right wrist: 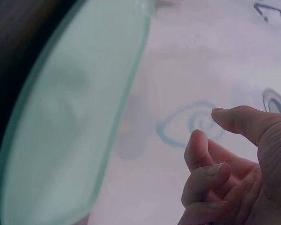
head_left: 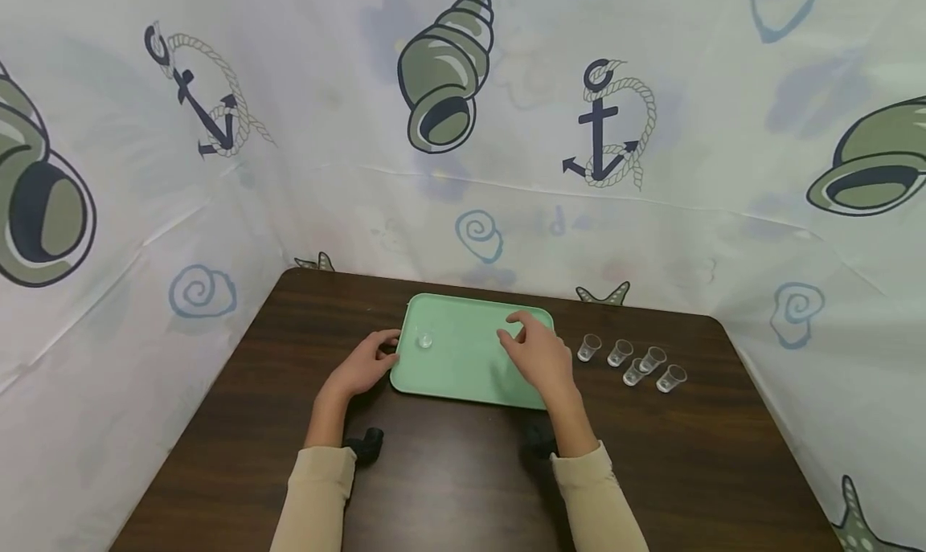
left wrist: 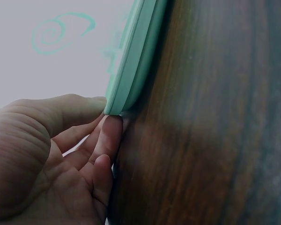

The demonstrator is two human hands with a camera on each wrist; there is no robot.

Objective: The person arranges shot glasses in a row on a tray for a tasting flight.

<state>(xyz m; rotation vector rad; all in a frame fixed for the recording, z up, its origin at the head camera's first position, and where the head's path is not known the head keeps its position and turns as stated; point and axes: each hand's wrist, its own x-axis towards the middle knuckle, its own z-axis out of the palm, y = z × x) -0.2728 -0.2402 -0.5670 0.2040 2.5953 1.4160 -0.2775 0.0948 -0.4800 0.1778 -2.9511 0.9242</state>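
A light green rectangular tray (head_left: pixel 463 359) lies on the dark wooden table. My left hand (head_left: pixel 362 365) is at its left edge; in the left wrist view the thumb and a finger pinch the tray's rim (left wrist: pixel 136 61) from either side. Over the tray's right part hovers my right hand (head_left: pixel 544 361), holding nothing, thumb and index finger apart and the other fingers loosely bent (right wrist: pixel 210 173). One small clear cup (head_left: pixel 424 340) stands on the left part of the tray.
Right of the tray, several small clear cups (head_left: pixel 620 353) stand on the table (head_left: pixel 448 472) in a loose group. Behind and beside the table hangs a white cloth (head_left: pixel 347 206) printed with shells and anchors. A black wrist-worn device (head_left: pixel 369 446) shows at the left wrist.
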